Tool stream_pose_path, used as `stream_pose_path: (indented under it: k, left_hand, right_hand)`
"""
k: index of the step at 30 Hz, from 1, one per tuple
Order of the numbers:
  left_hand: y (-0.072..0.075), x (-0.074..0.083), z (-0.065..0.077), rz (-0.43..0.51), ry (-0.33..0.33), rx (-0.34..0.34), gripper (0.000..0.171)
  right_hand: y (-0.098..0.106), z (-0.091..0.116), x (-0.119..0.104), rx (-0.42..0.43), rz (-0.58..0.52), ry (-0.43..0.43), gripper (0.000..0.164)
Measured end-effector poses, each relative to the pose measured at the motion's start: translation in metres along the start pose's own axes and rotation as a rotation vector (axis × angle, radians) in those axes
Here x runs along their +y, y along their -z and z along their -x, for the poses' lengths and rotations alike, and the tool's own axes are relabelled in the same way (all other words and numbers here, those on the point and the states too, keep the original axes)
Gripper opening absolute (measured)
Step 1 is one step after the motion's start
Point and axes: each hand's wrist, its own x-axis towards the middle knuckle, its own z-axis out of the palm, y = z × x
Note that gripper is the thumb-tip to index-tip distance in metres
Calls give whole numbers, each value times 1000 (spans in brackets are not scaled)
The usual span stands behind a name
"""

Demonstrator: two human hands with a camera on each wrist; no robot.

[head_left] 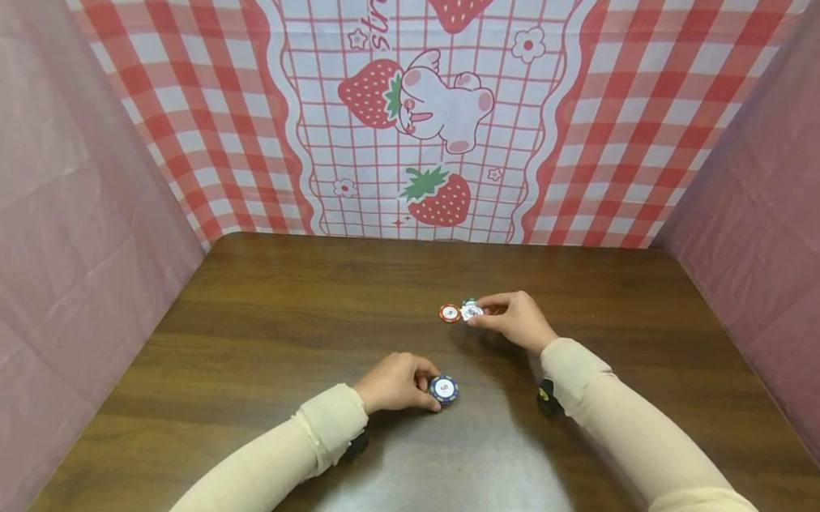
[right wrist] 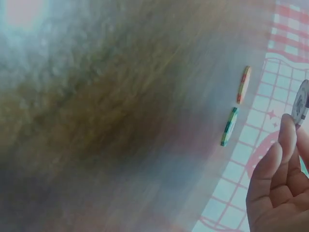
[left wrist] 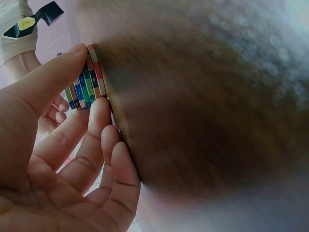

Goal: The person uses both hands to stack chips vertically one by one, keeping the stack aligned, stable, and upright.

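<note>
My left hand grips a short stack of poker chips, with a blue-edged chip on top. In the left wrist view, thumb and fingers hold the edges of this stack, whose layers show blue, green and red bands close against the tabletop. Farther back, my right hand pinches one white poker chip by its edge. A red poker chip lies flat just left of it. Behind the white chip, a green poker chip is partly hidden; the right wrist view has this green chip lying on the table.
The brown wooden table ends at a red-and-white checked backdrop with strawberry prints. Pink cloth hangs along both sides. Light glares off the table's near middle.
</note>
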Motion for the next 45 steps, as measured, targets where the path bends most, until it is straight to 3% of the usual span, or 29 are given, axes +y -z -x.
stream_pose_path:
  k: [15,31,45]
  left_hand:
    - [0,0,0,2,4,2,33]
    - [-1,0,1,-11,-11,8,31]
    - [0,0,1,-40,-29,12,27]
  right_hand:
    - [1,20,-13,14,-35,77,32]
    - [-17,48,-27,-124,-92,151,29]
    - [-35,59,-26,-209,-89,218,27]
